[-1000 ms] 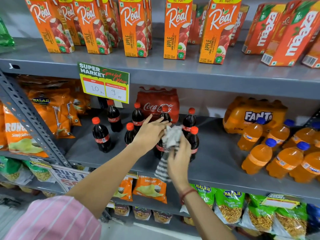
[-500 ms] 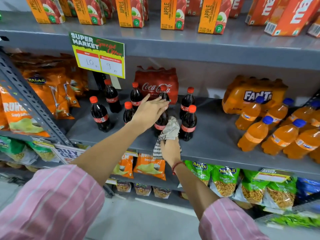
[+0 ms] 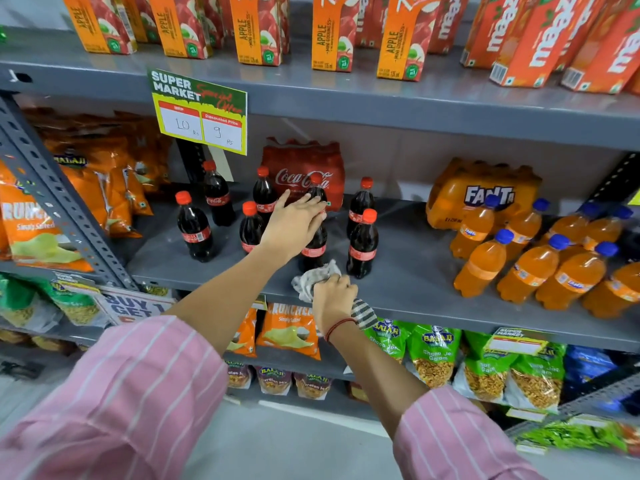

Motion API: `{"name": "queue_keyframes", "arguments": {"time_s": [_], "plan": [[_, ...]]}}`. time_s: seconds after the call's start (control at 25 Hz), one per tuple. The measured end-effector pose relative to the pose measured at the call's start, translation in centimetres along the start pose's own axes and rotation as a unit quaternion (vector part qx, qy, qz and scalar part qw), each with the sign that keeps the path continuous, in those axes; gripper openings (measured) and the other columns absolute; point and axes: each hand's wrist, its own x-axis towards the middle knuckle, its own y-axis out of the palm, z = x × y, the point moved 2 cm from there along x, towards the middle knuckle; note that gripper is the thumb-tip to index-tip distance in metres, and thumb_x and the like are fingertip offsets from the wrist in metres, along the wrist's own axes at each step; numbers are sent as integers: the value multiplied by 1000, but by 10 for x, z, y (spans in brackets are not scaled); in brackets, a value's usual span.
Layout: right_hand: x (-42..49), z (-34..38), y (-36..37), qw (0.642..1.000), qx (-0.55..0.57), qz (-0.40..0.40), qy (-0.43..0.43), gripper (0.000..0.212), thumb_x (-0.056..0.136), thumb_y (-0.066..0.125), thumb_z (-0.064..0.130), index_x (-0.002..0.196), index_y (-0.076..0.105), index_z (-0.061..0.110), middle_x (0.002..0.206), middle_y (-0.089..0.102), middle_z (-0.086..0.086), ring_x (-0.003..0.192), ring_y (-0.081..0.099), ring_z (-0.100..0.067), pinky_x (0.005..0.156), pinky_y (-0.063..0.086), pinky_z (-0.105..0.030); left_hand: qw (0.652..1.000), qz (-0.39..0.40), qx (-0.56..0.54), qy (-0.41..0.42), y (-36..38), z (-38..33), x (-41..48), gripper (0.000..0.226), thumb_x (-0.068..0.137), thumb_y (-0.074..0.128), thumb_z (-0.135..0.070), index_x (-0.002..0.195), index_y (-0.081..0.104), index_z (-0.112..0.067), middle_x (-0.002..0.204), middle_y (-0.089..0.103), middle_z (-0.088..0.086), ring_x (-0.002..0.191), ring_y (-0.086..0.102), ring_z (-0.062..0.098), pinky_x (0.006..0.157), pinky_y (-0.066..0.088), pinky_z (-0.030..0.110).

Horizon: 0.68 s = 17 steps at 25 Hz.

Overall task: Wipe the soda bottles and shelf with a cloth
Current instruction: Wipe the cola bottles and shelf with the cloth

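Observation:
Several small cola bottles with red caps stand on the grey middle shelf (image 3: 408, 271). My left hand (image 3: 292, 226) wraps the top of one cola bottle (image 3: 313, 249) in the middle of the group. My right hand (image 3: 334, 299) presses a crumpled grey-and-white striped cloth (image 3: 311, 280) onto the shelf just in front of that bottle, near the front edge. Another cola bottle (image 3: 362, 247) stands right of the cloth. Further cola bottles (image 3: 194, 232) stand to the left.
A shrink-wrapped Coca-Cola pack (image 3: 304, 171) sits behind the bottles. Orange Fanta bottles (image 3: 530, 268) and a Fanta pack (image 3: 485, 192) fill the shelf's right. Juice cartons line the shelf above, with a price sign (image 3: 199, 110) hanging from it. Snack bags lie left and below.
My right hand brought the cloth down off the bottle onto the shelf surface. My left hand stayed on the bottle's top. The camera view tilted downward.

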Motion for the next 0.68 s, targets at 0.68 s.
{"name": "queue_keyframes", "arguments": {"time_s": [0.68], "plan": [[-99, -228, -136, 903, 324, -276, -62, 43, 57, 73, -5, 98, 64, 8, 95, 65, -9, 92, 59, -23, 78, 37, -15, 949, 34, -79, 303, -43, -178, -9, 67, 70, 62, -55, 127, 51, -20, 127, 63, -3, 120, 55, 15, 104, 39, 35]]}}
